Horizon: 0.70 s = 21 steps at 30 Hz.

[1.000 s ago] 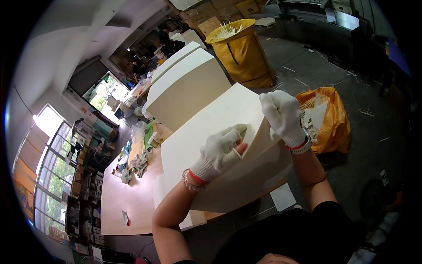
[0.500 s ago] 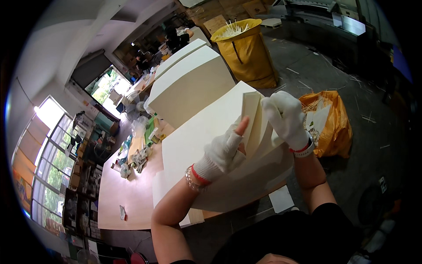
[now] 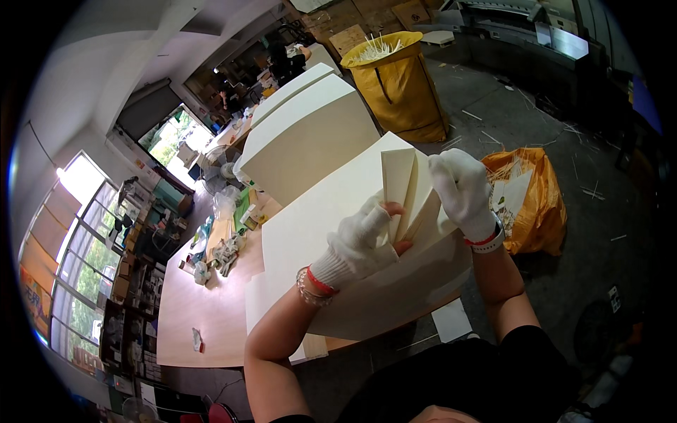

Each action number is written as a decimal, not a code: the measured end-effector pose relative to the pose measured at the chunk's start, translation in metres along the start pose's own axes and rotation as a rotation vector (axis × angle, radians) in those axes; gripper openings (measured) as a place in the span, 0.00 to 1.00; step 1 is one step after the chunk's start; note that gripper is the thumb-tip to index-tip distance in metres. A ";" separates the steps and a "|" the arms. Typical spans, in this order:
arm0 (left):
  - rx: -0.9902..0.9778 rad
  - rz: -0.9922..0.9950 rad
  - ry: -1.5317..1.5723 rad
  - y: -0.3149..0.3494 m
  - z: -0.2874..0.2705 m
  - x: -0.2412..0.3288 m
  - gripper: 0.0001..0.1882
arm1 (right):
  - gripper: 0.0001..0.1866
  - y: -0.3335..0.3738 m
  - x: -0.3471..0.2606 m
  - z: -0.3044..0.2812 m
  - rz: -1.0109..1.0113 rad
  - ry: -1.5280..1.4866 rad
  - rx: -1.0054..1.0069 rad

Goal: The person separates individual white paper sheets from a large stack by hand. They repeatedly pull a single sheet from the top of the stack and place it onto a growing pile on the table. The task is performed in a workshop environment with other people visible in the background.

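A thick stack of large off-white sheets [image 3: 331, 190] lies on the table in front of me. At its right end, several sheets [image 3: 399, 176] are bent up and fanned apart in narrow wedges. My left hand [image 3: 361, 241], in a white glove that leaves fingertips bare, has its thumb and a finger closed at the near edges of these lifted sheets. My right hand [image 3: 462, 189], also gloved, is curled at their right side with the sheets' edge in its grasp; its fingertips are hidden.
More tall stacks of off-white sheets [image 3: 303, 137] stand beyond. A yellow sack [image 3: 402, 92] of thin strips and an orange bag [image 3: 539, 204] of scraps sit on the floor at right. The wooden table [image 3: 211, 317] holds a small cutter [image 3: 197, 341] and crumpled cloths [image 3: 226, 255].
My left thumb has come down from pointing up to lie against the sheets. The lifted sheets have spread wider apart. My right hand has shifted slightly to the right.
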State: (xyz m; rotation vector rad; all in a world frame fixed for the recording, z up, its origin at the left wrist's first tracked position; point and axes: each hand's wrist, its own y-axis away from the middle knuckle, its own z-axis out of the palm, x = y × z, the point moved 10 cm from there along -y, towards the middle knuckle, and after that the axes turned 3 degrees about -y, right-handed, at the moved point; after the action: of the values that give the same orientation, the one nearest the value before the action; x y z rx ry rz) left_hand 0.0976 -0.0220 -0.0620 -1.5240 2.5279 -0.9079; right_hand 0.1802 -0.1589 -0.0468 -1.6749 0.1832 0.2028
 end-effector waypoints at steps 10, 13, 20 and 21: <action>-0.083 -0.021 -0.026 -0.003 0.004 0.003 0.29 | 0.04 -0.003 -0.002 0.001 0.019 -0.032 -0.016; 0.003 0.013 -0.025 -0.006 -0.003 0.010 0.29 | 0.06 -0.001 -0.008 0.000 -0.054 0.002 -0.005; -0.125 -0.093 0.000 0.000 0.005 -0.002 0.26 | 0.08 0.002 0.012 0.002 0.148 -0.125 0.024; -0.108 -0.067 0.009 -0.002 0.003 0.002 0.27 | 0.10 0.000 0.010 0.000 0.148 -0.135 0.038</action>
State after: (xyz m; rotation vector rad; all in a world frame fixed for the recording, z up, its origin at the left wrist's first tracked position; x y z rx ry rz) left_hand 0.0989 -0.0253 -0.0633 -1.6470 2.5859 -0.7997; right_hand 0.1901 -0.1585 -0.0496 -1.6046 0.2083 0.4205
